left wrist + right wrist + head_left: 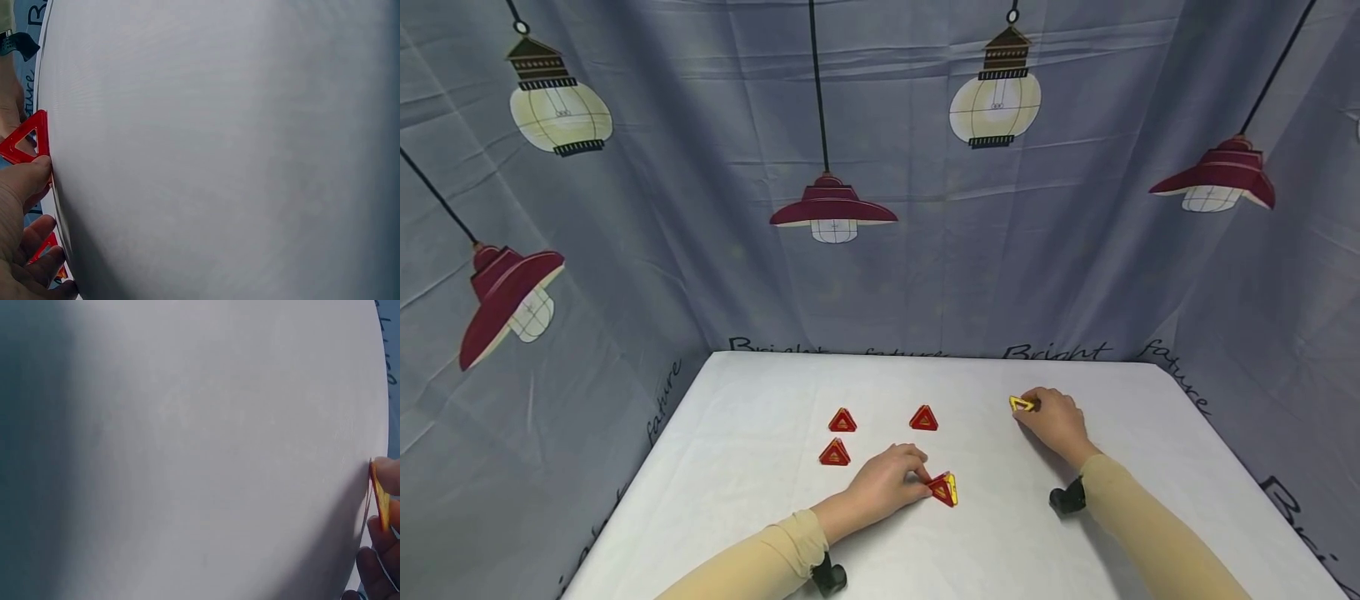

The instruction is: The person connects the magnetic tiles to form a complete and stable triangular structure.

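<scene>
My left hand [891, 479] is low over the white table, its thumb and fingertips pinching a red triangular tile [939, 490] at its left corner. A yellow triangular tile [951, 487] stands against the red one's right side. In the left wrist view the thumb lies on the lower edge of the red tile [42, 134], an open-centred frame. Farther back on the right, my right hand [1057, 425] pinches another yellow triangular tile [1021, 404] between thumb and fingers. The right wrist view shows this yellow tile [381, 499] nearly edge-on, with a thin reddish edge beside it.
Three red triangular pieces lie left and behind the left hand: one at the back left [842, 420], one nearer [835, 452] and one at the back middle [923, 418]. The white table [760, 392] ends at a grey-blue curtain [917, 292] printed with lamps.
</scene>
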Demonstrator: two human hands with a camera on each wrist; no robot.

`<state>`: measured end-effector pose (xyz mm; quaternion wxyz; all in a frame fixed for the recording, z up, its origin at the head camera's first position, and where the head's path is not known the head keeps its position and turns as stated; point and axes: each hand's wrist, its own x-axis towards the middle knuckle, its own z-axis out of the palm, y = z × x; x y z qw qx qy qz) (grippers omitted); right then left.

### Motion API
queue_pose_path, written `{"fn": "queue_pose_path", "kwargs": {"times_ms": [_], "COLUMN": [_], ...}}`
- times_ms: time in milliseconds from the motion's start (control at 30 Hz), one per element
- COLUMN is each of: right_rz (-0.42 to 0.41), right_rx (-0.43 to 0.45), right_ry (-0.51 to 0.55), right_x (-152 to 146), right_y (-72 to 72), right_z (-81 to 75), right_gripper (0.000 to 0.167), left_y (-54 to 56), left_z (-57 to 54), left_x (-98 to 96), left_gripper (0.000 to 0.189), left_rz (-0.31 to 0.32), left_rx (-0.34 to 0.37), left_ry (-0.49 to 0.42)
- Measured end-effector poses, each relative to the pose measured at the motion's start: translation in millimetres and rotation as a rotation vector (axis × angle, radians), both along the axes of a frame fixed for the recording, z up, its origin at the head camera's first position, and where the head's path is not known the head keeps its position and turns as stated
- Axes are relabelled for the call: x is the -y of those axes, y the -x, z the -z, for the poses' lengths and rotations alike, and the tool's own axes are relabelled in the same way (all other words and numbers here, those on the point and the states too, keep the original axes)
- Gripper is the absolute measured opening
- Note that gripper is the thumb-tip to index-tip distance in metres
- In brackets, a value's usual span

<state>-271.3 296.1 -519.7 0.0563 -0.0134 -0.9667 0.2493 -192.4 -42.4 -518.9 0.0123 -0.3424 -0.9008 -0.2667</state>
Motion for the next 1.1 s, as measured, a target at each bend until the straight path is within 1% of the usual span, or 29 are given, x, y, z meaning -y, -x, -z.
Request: {"fn": "queue_pose_path", "kwargs": {"times_ms": [100, 267, 433, 600, 833, 967, 1100], "right_rz": [0.0, -0.014, -0.045, -0.083, -0.133, -0.172, -0.19], "right_rx": [0.008, 0.016, 0.026, 0.037, 0.05, 0.062, 0.056], "right_ry": [0.033, 0.117, 0.17, 0.186, 0.199, 0.219, 0.202], "right_x": [1.0, 4.8, 10.4, 14.1, 18.1, 21.2, 22.7], "right_y": [-0.9, -2.4, -4.0, -4.5, -5.3, -7.3, -8.3], "right_z": [-0.5, 0.1, -1.0, -0.9, -0.3, 0.0, 2.3], "right_gripper": [0.043, 0.036, 0.031, 0.029, 0.027, 0.026, 0.026], "left_y": [0.5, 1.1, 0.9, 0.4, 0.3, 0.8, 0.9], "left_z": [0.1, 1.4, 1.3, -0.3, -0.9, -1.3, -1.3], "left_x": [-0.1, 0.2, -0.1, -0.2, 0.2, -0.5, -1.0], "left_gripper": [0.006, 0.007, 0.007, 0.007, 0.007, 0.007, 0.008], "left_rz": [0.001, -0.003, -0.004, -0.005, 0.007, 0.001, -0.005], "left_rx": [-0.007, -0.009, -0.005, 0.002, -0.014, 0.003, 0.014], "left_ry": [0.003, 0.014, 0.01, 0.004, -0.004, -0.003, 0.003]}}
